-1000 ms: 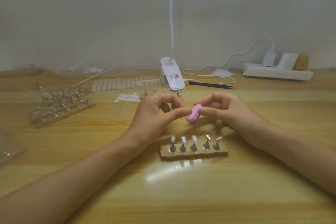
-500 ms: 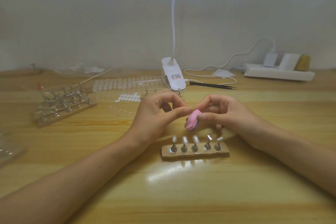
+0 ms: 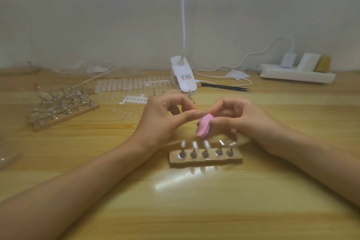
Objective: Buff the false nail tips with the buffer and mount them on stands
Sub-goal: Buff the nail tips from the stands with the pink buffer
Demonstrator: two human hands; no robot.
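My right hand [image 3: 241,117] grips a small pink buffer block [image 3: 203,127] between thumb and fingers. My left hand [image 3: 165,117] pinches its thumb and forefinger together right against the buffer's top edge; a nail tip between them is too small to make out. Just in front of both hands sits a wooden stand [image 3: 206,159] with five metal pegs. Clear nail tips [image 3: 194,144] top the three left pegs; the two right pegs are bare.
A second wooden stand with several metal pegs [image 3: 62,107] lies at the left. Rows of loose nail tips [image 3: 132,84] and adhesive tabs [image 3: 134,100] lie behind my hands. A white clip lamp [image 3: 184,79], black tweezers [image 3: 226,87] and a power strip [image 3: 298,74] sit at the back.
The pink buffer in my right hand has tilted and slid down a little against my left fingertips. The stand has stayed where it was.
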